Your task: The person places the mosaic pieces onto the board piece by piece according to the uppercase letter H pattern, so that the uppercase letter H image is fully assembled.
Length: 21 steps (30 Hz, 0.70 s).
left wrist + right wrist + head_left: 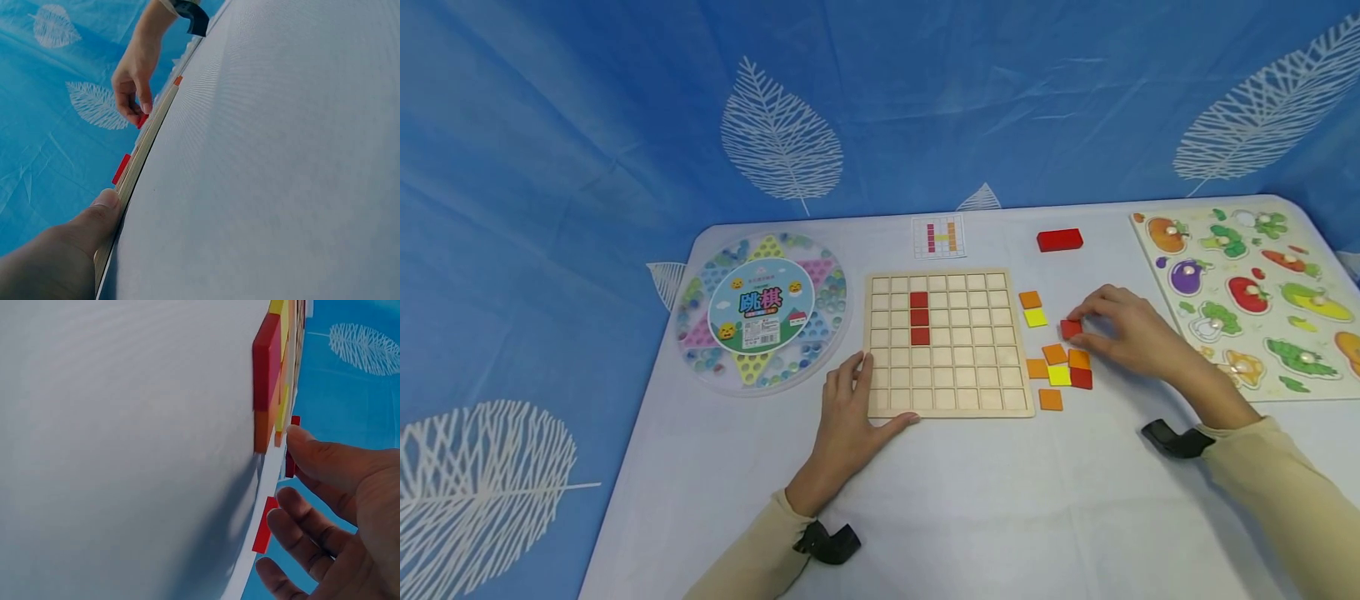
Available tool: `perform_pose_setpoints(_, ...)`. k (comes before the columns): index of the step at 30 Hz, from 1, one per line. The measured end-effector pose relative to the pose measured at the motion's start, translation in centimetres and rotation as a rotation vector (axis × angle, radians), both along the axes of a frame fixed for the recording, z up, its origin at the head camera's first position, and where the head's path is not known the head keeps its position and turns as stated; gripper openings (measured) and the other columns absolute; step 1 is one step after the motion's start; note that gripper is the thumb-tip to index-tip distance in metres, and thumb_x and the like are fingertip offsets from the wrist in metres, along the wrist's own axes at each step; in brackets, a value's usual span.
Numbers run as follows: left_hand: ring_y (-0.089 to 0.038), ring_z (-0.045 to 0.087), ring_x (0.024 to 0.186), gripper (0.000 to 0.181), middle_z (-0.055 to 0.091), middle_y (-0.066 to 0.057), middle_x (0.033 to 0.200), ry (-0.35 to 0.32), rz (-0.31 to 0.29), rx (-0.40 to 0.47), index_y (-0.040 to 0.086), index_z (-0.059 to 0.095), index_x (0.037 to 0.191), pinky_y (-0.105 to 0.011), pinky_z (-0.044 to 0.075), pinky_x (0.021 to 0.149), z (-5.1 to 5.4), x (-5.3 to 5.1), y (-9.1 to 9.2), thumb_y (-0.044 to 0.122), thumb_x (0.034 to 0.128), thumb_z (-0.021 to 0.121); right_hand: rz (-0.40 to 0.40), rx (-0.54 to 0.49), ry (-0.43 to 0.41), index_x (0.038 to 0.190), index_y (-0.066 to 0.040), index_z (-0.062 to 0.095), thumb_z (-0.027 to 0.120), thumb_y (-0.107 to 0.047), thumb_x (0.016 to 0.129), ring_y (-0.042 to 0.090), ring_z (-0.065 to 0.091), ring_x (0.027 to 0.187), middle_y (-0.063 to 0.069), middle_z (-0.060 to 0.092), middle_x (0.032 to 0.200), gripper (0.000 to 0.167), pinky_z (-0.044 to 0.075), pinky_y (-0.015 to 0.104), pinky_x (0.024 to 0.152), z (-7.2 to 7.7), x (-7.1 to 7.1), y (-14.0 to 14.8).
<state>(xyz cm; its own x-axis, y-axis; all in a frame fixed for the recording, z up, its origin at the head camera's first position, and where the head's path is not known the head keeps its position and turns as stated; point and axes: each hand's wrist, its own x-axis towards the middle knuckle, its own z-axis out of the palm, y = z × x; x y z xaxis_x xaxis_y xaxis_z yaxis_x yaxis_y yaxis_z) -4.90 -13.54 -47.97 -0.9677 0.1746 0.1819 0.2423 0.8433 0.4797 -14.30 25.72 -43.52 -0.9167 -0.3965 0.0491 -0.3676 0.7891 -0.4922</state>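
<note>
A wooden grid board [947,379] lies on the white table, with three red square tiles [919,317] in one column. At its near left corner rests my left hand [847,421], fingers along the left side and thumb against the front edge. To the right of the board, my right hand [1129,337] pinches a red tile [290,464] between thumb and fingers. The left wrist view also shows this red tile [142,120] in the fingertips. Beside that hand lie loose orange tiles [1051,400], yellow tiles [1036,317] and another red tile [1081,379].
Behind the board lies a small pattern card [939,237] with coloured squares. A red block [1060,241] is at the back right. To the left sits a round Chinese checkers box [762,310]. A vegetable peg puzzle [1255,292] occupies the right side.
</note>
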Motion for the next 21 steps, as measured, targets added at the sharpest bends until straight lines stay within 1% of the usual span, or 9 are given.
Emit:
perform_pose_setpoints(4, -0.027, 0.041, 0.115, 0.105, 0.037, -0.016, 0.146, 0.004, 0.002, -0.005, -0.001, 0.039, 0.147, -0.042, 0.041, 0.09, 0.0, 0.0, 0.0, 0.058, 0.0707, 0.081, -0.016, -0.025, -0.007, 0.105, -0.007, 0.07, 0.083, -0.008, 0.077, 0.028, 0.054, 0.102, 0.01, 0.064, 0.105, 0.031, 0.043, 0.051, 0.09, 0.3, 0.0, -0.8)
perform_pose_setpoints(7, -0.027, 0.042, 0.113, 0.105, 0.038, -0.017, 0.145, 0.023, 0.001, -0.01, -0.001, 0.04, 0.146, -0.042, 0.041, 0.089, -0.1, 0.0, 0.0, 0.058, 0.0703, 0.081, 0.001, -0.038, 0.019, 0.104, -0.007, 0.071, 0.082, -0.005, 0.077, 0.025, 0.055, 0.098, 0.008, 0.066, 0.101, 0.03, 0.043, 0.047, 0.087, 0.6, 0.0, -1.6)
perform_pose_setpoints(11, -0.027, 0.042, 0.113, 0.104, 0.039, -0.018, 0.144, 0.046, -0.002, -0.01, -0.002, 0.041, 0.145, -0.042, 0.041, 0.088, -0.1, 0.1, -0.1, 0.057, 0.0697, 0.082, 0.034, -0.048, 0.039, 0.103, -0.007, 0.071, 0.08, -0.003, 0.078, 0.024, 0.055, 0.096, 0.007, 0.067, 0.099, 0.028, 0.044, 0.045, 0.085, 0.9, 0.0, -3.0)
perform_pose_setpoints(18, -0.027, 0.042, 0.113, 0.104, 0.039, -0.018, 0.144, 0.038, -0.008, -0.001, -0.002, 0.041, 0.146, -0.042, 0.042, 0.088, 0.0, 0.1, -0.1, 0.057, 0.0706, 0.082, 0.079, -0.036, 0.047, 0.102, -0.008, 0.071, 0.079, -0.008, 0.08, 0.022, 0.053, 0.091, 0.006, 0.066, 0.097, 0.023, 0.044, 0.042, 0.08, 1.0, -0.1, -5.6)
perform_pose_setpoints(21, -0.027, 0.042, 0.114, 0.104, 0.038, -0.018, 0.144, 0.04, -0.013, 0.004, -0.002, 0.041, 0.146, -0.042, 0.041, 0.088, -0.1, 0.0, -0.1, 0.057, 0.0707, 0.081, 0.084, -0.023, 0.031, 0.101, -0.009, 0.071, 0.08, -0.011, 0.079, 0.026, 0.054, 0.094, 0.007, 0.067, 0.101, 0.024, 0.043, 0.045, 0.083, 1.0, 0.0, -6.8)
